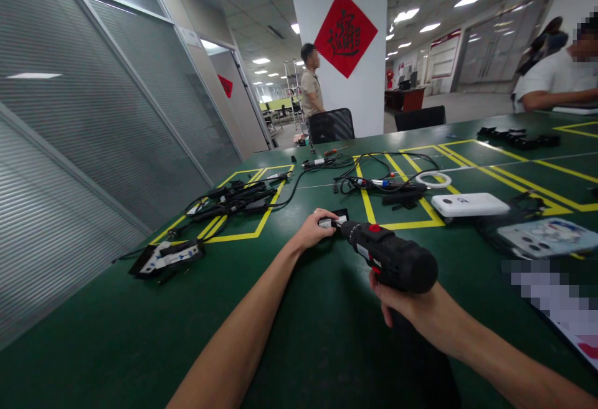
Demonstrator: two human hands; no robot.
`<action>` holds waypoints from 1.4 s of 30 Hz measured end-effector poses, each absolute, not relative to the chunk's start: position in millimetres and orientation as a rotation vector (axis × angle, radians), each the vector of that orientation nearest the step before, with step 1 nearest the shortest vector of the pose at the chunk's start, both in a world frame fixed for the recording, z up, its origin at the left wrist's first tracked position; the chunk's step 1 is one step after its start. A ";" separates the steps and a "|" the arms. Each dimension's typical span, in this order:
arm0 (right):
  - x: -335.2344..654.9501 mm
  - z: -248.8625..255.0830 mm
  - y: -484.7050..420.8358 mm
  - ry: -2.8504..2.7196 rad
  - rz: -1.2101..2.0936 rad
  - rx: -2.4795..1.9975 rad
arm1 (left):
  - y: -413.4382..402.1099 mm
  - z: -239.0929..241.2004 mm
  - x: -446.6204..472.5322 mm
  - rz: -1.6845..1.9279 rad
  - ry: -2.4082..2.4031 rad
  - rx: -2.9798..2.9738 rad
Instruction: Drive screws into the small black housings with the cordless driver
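Right hand (pixel 411 309) is wrapped tight round the grip of the black power drill (pixel 392 258), fingers closed under the body, with a red switch showing on top. The drill is held out over the green table (pixel 140 334), nose angled away and to the left, low above the surface.

The left hand (pixel 312 230) is out at the drill's tip, fingers pinched shut on a small black part (pixel 337 217) with a white patch on it. That part sits on the table just left of a yellow tape line (pixel 367 203). The bit is right up against it, though whether the two actually touch is too small to call.

To the left lies a bundle of black cables (pixel 233 200) inside a yellow-taped box, and nearer the table edge there's a cluster of black and white pieces (pixel 166 254). To the right, well apart from the hands, sit a white box (pixel 469 205), a phone (pixel 544 238) lying flat beside it, and a white ring (pixel 433 179) next to more tangled leads (pixel 374 178).

At the far end a black chair (pixel 331 124) stands against the table. A person (pixel 311 88) stands beside a white pillar bearing a red diamond sign (pixel 346 32), and another person's arm (pixel 555 99) rests on the table at the far right.
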State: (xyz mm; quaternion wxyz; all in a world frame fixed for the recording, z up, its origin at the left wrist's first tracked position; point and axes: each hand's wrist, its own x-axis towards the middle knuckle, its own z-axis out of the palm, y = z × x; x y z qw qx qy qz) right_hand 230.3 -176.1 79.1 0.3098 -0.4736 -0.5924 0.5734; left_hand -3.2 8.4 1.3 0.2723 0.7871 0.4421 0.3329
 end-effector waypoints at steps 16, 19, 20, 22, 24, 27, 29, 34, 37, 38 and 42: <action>234.9 77.5 -173.5 -1.518 1.558 -1.209 | 9.7 4.4 -7.1 0.862 1.132 2.108; 233.8 76.4 -173.3 -1.508 1.557 -1.178 | 10.3 3.8 -7.6 0.856 1.133 2.130; 233.6 76.3 -173.2 -1.504 1.553 -1.169 | 10.6 3.5 -7.7 0.855 1.137 2.137; 233.6 76.6 -173.3 -1.500 1.545 -1.171 | 10.9 3.1 -7.8 0.856 1.142 2.143; 234.0 77.4 -173.4 -1.512 1.551 -1.195 | 11.1 2.6 -7.6 0.862 1.148 2.133; 235.3 77.3 -173.3 -1.522 1.567 -1.214 | 11.1 1.6 -7.2 0.866 1.152 2.115; 236.3 75.9 -173.0 -1.526 1.569 -1.198 | 11.2 1.0 -7.2 0.871 1.141 2.123; 237.5 71.8 -172.1 -1.519 1.579 -1.141 | 12.4 -1.1 -8.0 0.885 1.145 2.122; 237.0 71.5 -172.1 -1.507 1.583 -1.135 | 12.7 -2.0 -8.5 0.894 1.134 2.122; 236.8 71.7 -172.1 -1.503 1.581 -1.138 | 12.5 -2.1 -8.4 0.898 1.131 2.123; 236.6 73.5 -171.9 -1.543 1.570 -1.190 | 11.6 -2.0 -6.7 0.923 1.131 2.119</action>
